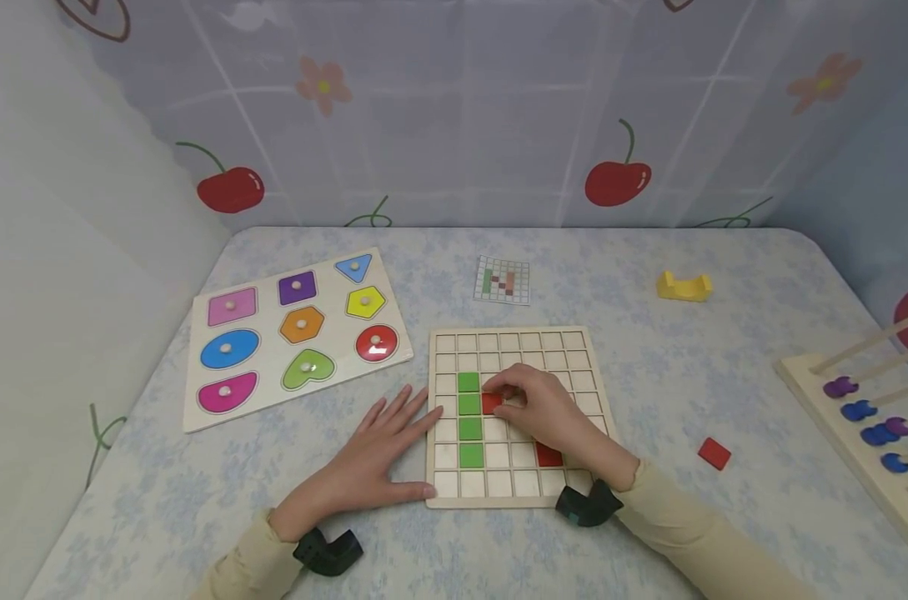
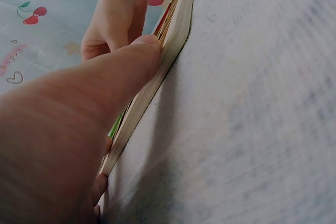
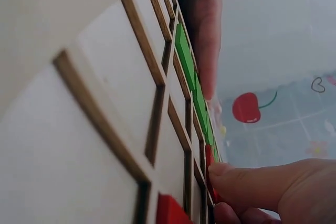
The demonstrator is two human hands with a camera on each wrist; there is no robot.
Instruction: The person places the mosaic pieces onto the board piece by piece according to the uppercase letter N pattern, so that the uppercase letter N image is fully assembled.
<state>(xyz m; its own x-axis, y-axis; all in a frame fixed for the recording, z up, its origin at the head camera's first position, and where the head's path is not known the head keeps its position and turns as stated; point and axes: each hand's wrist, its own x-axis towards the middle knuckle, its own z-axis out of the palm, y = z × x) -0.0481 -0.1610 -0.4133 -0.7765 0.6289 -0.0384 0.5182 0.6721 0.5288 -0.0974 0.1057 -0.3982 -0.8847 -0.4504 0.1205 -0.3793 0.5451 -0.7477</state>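
A wooden grid board lies flat on the table. My right hand pinches a red square tile between thumb and fingers, at a cell just right of a column of several green tiles. In the right wrist view, the thumb touches that red tile low against the grid. Another red tile sits in a lower cell, partly hidden by the right hand. Fingers spread, my left hand rests at the board's left edge; its thumb touches the edge in the left wrist view.
A knobbed shape puzzle lies at the left. Behind the grid is a small pattern card. To the right are a loose red tile, a yellow block and a wooden peg rack with purple and blue pieces.
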